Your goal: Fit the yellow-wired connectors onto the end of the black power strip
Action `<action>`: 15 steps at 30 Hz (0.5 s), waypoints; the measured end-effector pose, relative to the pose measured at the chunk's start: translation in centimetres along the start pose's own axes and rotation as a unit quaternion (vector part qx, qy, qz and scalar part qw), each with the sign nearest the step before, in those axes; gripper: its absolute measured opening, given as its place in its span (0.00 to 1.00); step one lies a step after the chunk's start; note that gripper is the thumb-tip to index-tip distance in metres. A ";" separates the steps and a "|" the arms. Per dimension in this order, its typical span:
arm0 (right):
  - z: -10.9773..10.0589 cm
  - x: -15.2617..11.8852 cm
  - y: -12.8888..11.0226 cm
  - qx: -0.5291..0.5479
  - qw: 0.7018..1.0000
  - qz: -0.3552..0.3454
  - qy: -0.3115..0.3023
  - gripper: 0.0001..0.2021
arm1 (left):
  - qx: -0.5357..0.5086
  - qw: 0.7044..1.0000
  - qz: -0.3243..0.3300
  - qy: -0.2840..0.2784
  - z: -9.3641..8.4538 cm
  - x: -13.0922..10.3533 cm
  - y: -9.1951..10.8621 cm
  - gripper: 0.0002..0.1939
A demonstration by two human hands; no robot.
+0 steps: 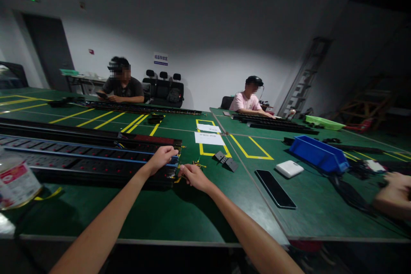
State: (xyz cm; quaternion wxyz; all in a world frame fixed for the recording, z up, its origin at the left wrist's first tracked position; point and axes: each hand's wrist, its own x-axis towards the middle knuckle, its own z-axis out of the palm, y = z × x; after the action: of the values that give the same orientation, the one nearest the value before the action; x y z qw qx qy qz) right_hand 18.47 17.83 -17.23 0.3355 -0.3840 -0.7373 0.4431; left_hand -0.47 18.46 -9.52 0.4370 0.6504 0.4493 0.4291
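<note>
Long black strips (105, 163) with blue edge lines and red dots lie side by side across the left half of the green table. My left hand (162, 158) rests over their right end, its fingers curled closed; what they hold, if anything, is hidden. Just beside that end, my right hand (194, 176) has thumb and fingers pinched together close to thin yellow wires (199, 164). Whatever is in this pinch is too small to name. Two small dark grey plates (225, 161) lie to the right of my hands.
A phone (275, 189), a white case (289, 168) and a blue bin (317, 154) are on the right. A tub (17, 182) stands at far left. Two people sit across the table; another person's hand (396, 192) shows at the right edge. White paper sheets (209, 138) lie mid-table.
</note>
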 end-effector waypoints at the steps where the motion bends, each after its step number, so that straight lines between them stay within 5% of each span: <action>1: 0.0 0.0 0.0 0.000 1.000 0.000 0.000 0.32 | -0.001 1.000 0.000 0.000 0.0 0.0 0.0 0.25; 15: -0.1 -0.1 -0.2 -0.005 1.000 -0.003 0.002 0.31 | 0.001 1.000 0.000 0.003 0.1 0.0 0.1 0.25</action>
State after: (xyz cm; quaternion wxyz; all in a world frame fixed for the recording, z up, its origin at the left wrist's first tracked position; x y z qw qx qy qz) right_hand 18.55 17.68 -17.05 0.3365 -0.3844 -0.7399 0.4376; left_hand -0.40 18.42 -9.47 0.4350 0.6495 0.4509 0.4309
